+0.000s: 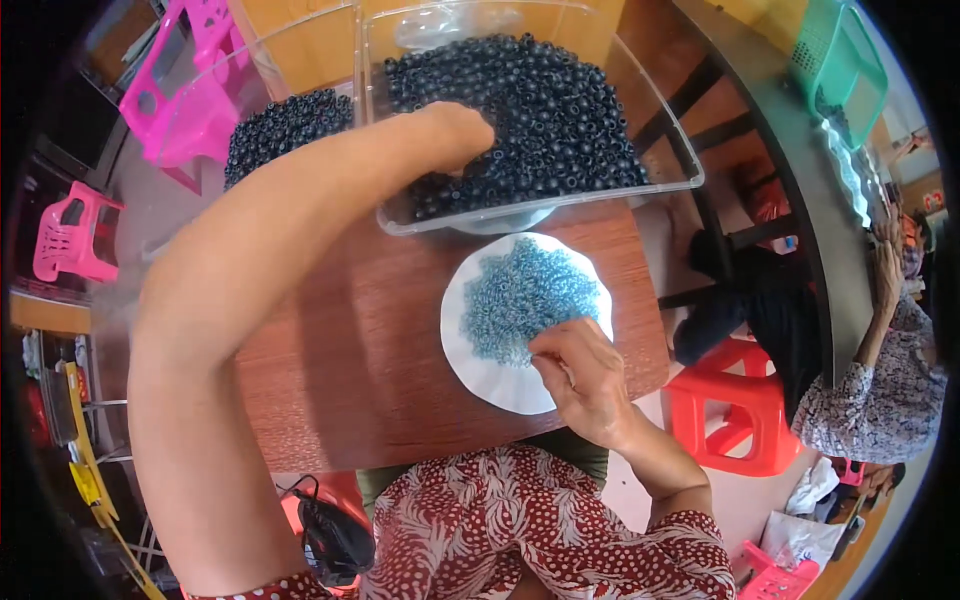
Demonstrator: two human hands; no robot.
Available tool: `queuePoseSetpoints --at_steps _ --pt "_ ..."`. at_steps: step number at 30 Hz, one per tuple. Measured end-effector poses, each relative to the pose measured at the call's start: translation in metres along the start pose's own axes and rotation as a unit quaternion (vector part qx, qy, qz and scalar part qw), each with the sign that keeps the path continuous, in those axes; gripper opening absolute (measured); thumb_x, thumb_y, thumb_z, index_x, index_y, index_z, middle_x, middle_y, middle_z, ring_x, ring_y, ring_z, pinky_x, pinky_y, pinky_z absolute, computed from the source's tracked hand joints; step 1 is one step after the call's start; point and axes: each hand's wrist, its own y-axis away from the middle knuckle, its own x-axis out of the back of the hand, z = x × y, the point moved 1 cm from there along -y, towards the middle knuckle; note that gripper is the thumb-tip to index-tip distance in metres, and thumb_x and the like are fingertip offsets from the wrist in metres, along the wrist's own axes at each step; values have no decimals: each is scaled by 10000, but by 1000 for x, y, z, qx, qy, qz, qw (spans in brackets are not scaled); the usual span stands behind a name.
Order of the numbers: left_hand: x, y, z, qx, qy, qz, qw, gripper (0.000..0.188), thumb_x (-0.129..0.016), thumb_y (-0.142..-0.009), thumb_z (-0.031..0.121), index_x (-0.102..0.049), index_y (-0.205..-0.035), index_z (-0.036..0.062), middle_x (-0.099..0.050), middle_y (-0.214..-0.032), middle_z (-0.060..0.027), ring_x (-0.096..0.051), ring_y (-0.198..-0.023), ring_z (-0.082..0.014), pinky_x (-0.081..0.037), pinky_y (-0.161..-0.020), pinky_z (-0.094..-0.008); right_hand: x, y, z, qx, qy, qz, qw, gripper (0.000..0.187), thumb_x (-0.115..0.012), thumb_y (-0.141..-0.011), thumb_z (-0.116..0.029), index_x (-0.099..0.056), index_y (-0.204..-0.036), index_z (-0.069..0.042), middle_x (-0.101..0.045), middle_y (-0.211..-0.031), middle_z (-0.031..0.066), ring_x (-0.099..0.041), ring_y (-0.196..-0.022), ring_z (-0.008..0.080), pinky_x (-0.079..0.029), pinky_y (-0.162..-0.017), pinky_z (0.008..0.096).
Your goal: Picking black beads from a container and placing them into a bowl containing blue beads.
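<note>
My left arm stretches across the table to a clear plastic bin (560, 204) filled with round black beads (570, 120). There my left hand (462, 130) is bent down among the beads, its fingers hidden from view. Nearer to me lies a white plate with a wavy rim (515, 393), bearing a spread of tiny glassy blue beads (525, 295). At the plate's right edge my right hand (585, 375) is closed, its thumb and fingertips drawn together over the blue beads. Whatever is between those fingertips is too small to make out.
A second clear bin of black beads (285, 132) adjoins at the left. The brown wooden table (330, 370) carries everything. On the right, a co-worker's arm (885, 290) rests on a dark table (815, 230) with a green basket (845, 70). A red stool (730, 425) stands below.
</note>
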Motion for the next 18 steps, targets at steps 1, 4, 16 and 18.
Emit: queuePoseSetpoints --at_steps 1,4,16,18 --pt "-2 -1 -1 4 4 -12 1000 285 -740 -637 209 -627 -794 0 -631 -828 -184 -610 -851 -328 -500 -733 -399 0 1 0 0 -2 1 1000 187 -610 -682 90 -576 -845 7 -572 -807 110 -535 -700 239 -436 -576 303" --pt "-7 -3 -1 21 24 -2 999 303 -737 -636 220 -627 -818 5 -630 -841 -189 -607 -856 -334 -497 -740 -398 0 3 0 -26 -18 2 1000 173 -605 -687 92 -581 -834 2 -574 -808 97 -540 -711 214 -443 -578 288" --pt "33 33 -25 92 499 137 850 180 -575 -717 100 -578 -872 8 -605 -698 -75 -563 -620 -123 -459 -518 -250 1 -3 4 -189 -251 54 948 167 -630 -723 74 -600 -868 -3 -586 -799 6 -521 -700 65 -429 -641 194" --pt "36 53 -19 61 594 191 779 176 -572 -776 101 -570 -919 -1 -616 -751 -71 -561 -637 -115 -461 -539 -239 0 -3 -1 -240 -335 74 908 170 -625 -724 87 -603 -870 2 -584 -796 -5 -524 -715 57 -433 -664 195"
